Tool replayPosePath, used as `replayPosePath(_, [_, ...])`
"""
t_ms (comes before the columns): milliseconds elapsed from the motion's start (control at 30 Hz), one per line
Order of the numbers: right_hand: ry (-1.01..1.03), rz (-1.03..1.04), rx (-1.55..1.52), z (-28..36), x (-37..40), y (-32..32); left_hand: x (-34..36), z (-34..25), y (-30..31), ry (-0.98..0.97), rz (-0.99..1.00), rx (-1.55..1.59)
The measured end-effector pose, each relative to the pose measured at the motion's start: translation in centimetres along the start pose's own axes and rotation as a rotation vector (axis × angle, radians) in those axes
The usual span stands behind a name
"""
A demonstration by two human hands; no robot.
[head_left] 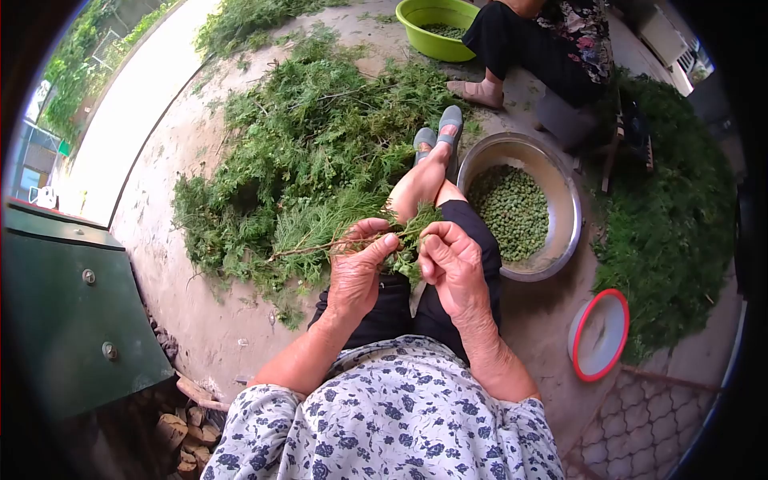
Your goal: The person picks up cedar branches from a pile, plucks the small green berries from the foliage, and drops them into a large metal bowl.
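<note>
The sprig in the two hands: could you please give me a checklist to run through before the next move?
1. Grip of the left hand on the sprig: ok, thumb and fingers closed round the stem.
2. Grip of the right hand on the foliage: cannot tell, curled fingers hide it.
3. Position of the steel bowl: ok, upright beside the right leg, holding small green pieces.
4. Position of the red-rimmed dish: ok, on the ground, apart from the bowl.
5. Distance of the other person from the bowl: ok, apart.
</note>
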State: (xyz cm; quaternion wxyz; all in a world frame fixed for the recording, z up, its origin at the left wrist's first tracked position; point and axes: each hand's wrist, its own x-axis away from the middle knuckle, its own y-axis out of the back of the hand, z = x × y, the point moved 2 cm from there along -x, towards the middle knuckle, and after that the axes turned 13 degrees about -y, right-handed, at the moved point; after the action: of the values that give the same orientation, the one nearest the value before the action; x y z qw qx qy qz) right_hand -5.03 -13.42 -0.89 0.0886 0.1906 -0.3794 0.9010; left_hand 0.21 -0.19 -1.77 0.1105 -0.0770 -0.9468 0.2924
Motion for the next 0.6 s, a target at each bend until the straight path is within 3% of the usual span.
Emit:
replayPosePath(200, [0.012,0.038,-0.137,0.0,1.3,0.7,-0.3,-0.2,0.5,-0.174,-0.111,0.022])
replayPosePath(267, [0.010,-0.095,0.126,-0.8,1.6,0.6,-0.3,-0.2,0.6,-0.170,-0.110,0.019])
replayPosePath(367, [0.366,-0.211,0.674,-1.3,1.1,-0.5,-0.2,0.0,0.7,-0.147,-0.104,0.018])
replayPosePath(400, [0.385,-0.221,0.763,-1.0,1.2,-1.0,-0.1,0.0,0.7,-0.126,-0.103,0.019])
replayPosePath(600, [0.480,-0.262,0.672,-1.5,1.0,-1.1,0.3,-0.1,0.4,-0.077,-0.128,0.016])
